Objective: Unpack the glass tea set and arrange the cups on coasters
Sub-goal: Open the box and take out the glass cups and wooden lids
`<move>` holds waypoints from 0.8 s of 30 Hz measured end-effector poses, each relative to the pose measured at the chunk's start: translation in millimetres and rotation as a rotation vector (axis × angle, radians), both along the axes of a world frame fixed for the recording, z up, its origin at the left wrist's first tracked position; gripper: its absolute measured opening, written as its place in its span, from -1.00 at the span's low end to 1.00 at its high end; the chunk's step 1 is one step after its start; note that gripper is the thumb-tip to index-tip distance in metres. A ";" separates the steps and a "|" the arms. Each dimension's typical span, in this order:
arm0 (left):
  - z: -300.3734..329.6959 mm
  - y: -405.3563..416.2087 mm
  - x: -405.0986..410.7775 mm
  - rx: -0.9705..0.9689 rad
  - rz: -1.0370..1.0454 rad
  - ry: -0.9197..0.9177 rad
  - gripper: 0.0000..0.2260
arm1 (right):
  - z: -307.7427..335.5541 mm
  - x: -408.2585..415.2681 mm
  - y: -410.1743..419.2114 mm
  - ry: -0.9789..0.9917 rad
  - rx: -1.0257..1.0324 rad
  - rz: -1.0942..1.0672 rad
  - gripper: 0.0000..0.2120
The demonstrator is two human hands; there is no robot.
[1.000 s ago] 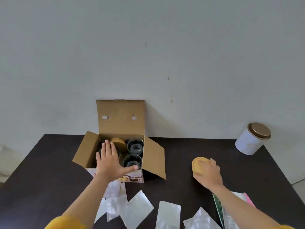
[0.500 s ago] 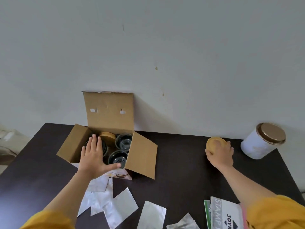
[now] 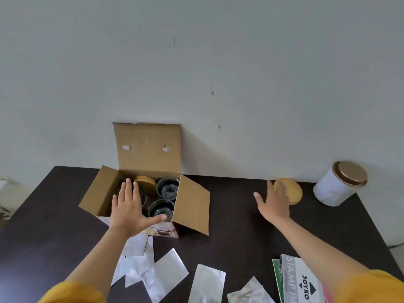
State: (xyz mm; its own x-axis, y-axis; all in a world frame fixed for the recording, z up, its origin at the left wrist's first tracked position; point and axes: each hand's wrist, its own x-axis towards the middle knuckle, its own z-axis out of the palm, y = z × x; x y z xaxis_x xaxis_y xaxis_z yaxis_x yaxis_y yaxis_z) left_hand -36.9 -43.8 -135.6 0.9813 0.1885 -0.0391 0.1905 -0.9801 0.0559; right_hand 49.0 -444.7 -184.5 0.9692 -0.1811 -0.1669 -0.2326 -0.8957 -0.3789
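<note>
At right of centre the right hand (image 3: 274, 202) has let go of the round wooden coaster (image 3: 290, 192), now flat on the dark table (image 3: 240, 232), fingers spread, while the left hand (image 3: 129, 207) stays flat and spread over the open box (image 3: 150, 193) of glass cups (image 3: 168, 188) left of centre.

Only readable print is sitting on the grey-white packet (image 3: 299, 281) at the table's near right edge: "STAMP PA…" is running along it in pale caps, w/ the rest cut off by the frame, & the brand "JOYKO" is showing in black letters beside a small black triangle logo, all lying sideways to the camera. Printed front of the cardboard box (image 3: 162, 231) is showing a picture but no legible txt, & nothing else is carrying readable lettering.
</note>
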 end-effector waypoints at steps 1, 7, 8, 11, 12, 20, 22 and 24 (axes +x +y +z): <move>0.9 -0.8 -0.1 -0.008 0.001 0.002 0.32 | 7.4 -7.1 16.3 -0.024 0.049 0.032 -0.34; 11.0 -4.4 -3.5 -0.022 0.005 0.046 0.34 | 61.0 -46.3 124.4 -0.158 0.312 0.238 -0.49; 12.7 -4.4 -4.0 -0.023 0.002 0.049 0.34 | 69.6 -49.9 141.6 -0.188 0.327 0.269 -0.53; 14.8 -5.7 -4.8 -0.040 -0.006 0.058 0.35 | 90.6 -50.9 186.5 -0.227 0.331 0.340 -0.60; 15.4 -6.6 -4.8 -0.049 -0.009 0.060 0.36 | 94.8 -48.0 199.2 -0.226 0.320 0.355 -0.61; 17.3 3.5 -7.5 -0.091 -0.064 0.068 0.37 | 112.1 -20.6 268.9 -0.098 -0.209 0.443 -0.48; 17.1 4.3 -7.5 -0.098 -0.070 0.073 0.36 | 113.8 -14.8 277.4 -0.068 -0.275 0.460 -0.43; 16.8 4.3 -7.4 -0.104 -0.076 0.073 0.35 | 113.6 -10.9 284.0 -0.031 -0.322 0.476 -0.38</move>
